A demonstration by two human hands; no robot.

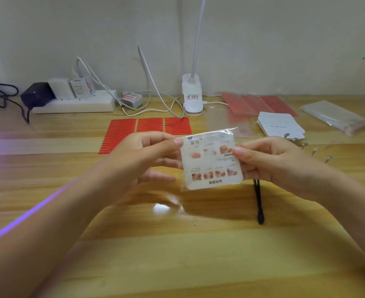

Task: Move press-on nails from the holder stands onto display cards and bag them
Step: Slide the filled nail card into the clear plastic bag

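I hold a white display card inside a clear plastic bag above the wooden table, its printed instruction side with small hand pictures facing me, upside down. My left hand pinches the bag's upper left edge between thumb and fingers. My right hand pinches its right edge with the thumb on the front. A stack of white display cards lies at the back right. Small nails on holders lie scattered just right of my right hand.
Red adhesive strip sheets lie mid-table, paler red sheets at the back right. A pile of clear bags sits far right. A black tool lies under my right wrist. A clip lamp, power strip and cables line the wall.
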